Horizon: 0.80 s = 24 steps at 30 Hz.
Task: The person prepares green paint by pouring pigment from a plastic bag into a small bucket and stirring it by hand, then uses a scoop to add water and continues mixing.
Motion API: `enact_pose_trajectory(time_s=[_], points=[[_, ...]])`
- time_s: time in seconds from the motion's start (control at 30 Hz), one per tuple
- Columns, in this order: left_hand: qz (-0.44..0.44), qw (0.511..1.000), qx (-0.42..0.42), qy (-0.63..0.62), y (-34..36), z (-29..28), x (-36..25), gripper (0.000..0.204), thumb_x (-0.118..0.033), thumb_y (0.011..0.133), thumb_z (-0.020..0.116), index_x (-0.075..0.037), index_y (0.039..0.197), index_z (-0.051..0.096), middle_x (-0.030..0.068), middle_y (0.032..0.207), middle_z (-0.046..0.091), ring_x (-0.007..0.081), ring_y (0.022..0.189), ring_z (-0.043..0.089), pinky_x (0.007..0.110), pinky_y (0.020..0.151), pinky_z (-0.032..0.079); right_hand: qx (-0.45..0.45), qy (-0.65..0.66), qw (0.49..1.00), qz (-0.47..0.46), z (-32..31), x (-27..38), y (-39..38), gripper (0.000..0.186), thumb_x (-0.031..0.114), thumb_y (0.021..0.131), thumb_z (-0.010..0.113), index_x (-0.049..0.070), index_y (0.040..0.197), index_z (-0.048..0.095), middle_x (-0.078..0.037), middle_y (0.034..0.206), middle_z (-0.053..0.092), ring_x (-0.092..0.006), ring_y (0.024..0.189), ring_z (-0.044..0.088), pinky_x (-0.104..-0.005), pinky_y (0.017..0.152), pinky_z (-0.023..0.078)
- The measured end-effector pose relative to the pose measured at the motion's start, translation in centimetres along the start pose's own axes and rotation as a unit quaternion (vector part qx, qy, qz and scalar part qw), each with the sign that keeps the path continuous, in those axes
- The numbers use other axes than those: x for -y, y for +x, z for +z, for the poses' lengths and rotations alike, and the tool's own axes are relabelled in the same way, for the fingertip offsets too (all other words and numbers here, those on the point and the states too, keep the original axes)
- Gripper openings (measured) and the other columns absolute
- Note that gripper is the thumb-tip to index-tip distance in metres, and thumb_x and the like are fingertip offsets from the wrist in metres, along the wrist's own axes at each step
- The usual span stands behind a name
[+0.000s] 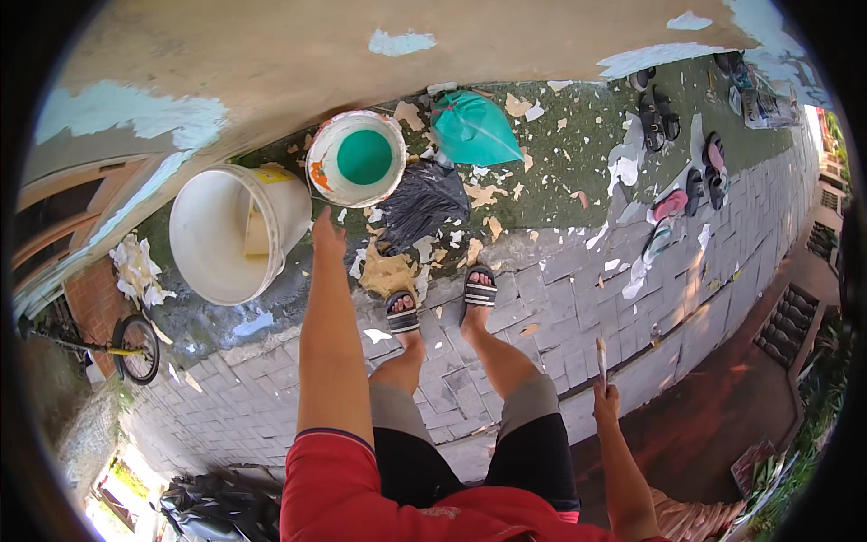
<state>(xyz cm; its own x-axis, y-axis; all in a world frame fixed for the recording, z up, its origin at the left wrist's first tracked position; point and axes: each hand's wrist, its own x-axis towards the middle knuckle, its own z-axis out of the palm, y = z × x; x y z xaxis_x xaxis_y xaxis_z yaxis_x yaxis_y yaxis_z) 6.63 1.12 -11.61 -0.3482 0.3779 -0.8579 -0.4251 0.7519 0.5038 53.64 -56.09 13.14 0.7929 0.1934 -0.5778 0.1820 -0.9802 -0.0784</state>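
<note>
While the left arm stretches straight out, the left hand point(327, 230) hangs with fingers loosely together, holding nothing, just short of the paint bucket point(357, 158) of green paint.

Beside that bucket an empty white bucket point(237, 233) lies tipped by the wall. Lower and bent at the elbow, the right hand point(606, 400) is closed around a scraper point(601, 359); its blade is too small to make out.

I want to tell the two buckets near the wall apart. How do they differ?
The large white bucket is bigger, and inside it shows only white walls and a pale flat piece. The smaller bucket holds green paint and has orange stains on its rim. The left hand reaches between them. Both are round, white and open.
</note>
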Motion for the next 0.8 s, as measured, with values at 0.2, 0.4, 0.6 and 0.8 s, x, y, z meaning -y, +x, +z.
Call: enact_pose_trajectory(time_s=[0.2, 0.4, 0.6, 0.8], points=[[0.030, 0.997, 0.064, 0.039, 3.2, 1.9, -0.8, 0.052, -0.034, 0.093, 0.063, -0.005, 0.135, 0.050, 0.0113, 0.141, 0.051, 0.0245, 0.129, 0.049, 0.045, 0.105, 0.037, -0.006, -0.010, 1.000, 0.029, 1.7, -0.4, -0.9, 0.040, 0.042, 0.093, 0.067, 0.003, 0.091, 0.058, -0.003, 0.065, 0.051, -0.0126, 0.050, 0.049, -0.0317, 0.043, 0.042], [0.106, 0.994, 0.001, 0.009, 2.6, 4.5, -4.1, 0.028, -0.032, 0.092, 0.064, -0.009, 0.108, 0.061, 0.0032, 0.102, 0.061, 0.0184, 0.095, 0.060, 0.038, 0.080, 0.053, 0.001, 0.025, 0.999, 0.044, 2.4, 1.0, -2.8, 0.041, 0.044, 0.092, 0.067, 0.004, 0.092, 0.060, -0.005, 0.067, 0.054, -0.0152, 0.052, 0.054, -0.0335, 0.045, 0.044], [0.085, 0.988, 0.108, 0.065, -4.0, 7.5, -7.5, 0.040, -0.039, 0.092, 0.065, -0.007, 0.108, 0.049, 0.0071, 0.113, 0.052, 0.0238, 0.110, 0.055, 0.042, 0.097, 0.048, -0.023, 0.055, 0.995, 0.079, -1.7, 4.2, -6.6, 0.046, 0.047, 0.088, 0.068, 0.001, 0.097, 0.065, -0.020, 0.085, 0.068, -0.0342, 0.080, 0.066, -0.0462, 0.073, 0.051], [0.064, 0.976, 0.143, 0.151, -15.0, 9.0, -9.3, 0.034, -0.043, 0.095, 0.056, -0.015, 0.113, 0.052, 0.0032, 0.107, 0.052, 0.0192, 0.102, 0.057, 0.043, 0.096, 0.042, -0.043, 0.133, 0.978, 0.155, -6.7, -3.3, -14.3, 0.051, 0.048, 0.086, 0.067, -0.001, 0.100, 0.064, -0.028, 0.094, 0.068, -0.0453, 0.093, 0.066, -0.0505, 0.082, 0.051]])
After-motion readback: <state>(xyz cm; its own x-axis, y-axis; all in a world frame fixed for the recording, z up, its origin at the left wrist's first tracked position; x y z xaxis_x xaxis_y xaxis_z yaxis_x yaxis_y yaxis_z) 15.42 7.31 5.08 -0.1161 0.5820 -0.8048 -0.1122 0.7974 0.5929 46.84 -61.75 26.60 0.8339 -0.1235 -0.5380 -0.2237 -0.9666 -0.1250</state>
